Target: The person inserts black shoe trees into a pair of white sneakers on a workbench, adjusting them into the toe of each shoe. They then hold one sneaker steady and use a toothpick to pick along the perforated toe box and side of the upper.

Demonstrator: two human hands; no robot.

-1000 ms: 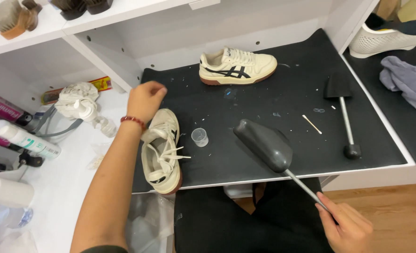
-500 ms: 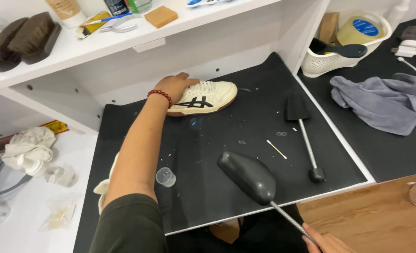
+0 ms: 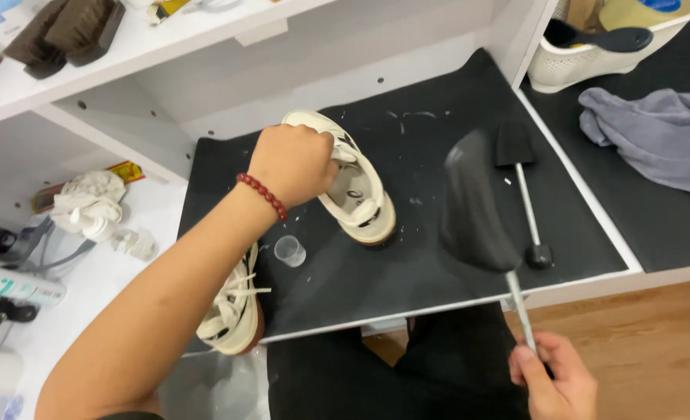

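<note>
- Left hand grips the cream sneaker at mat centre, hiding its tongue.
- Right hand, at five o'clock and partly cut off, clasps the black shoe tree by its rod.

Black mat bears sneakers, perhaps cup.

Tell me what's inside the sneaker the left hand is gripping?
The left hand grips the cream sneaker at its opening. A pale insole shows inside near the heel. The toe end is covered by the tongue, laces and fingers, so it cannot be seen.
</note>
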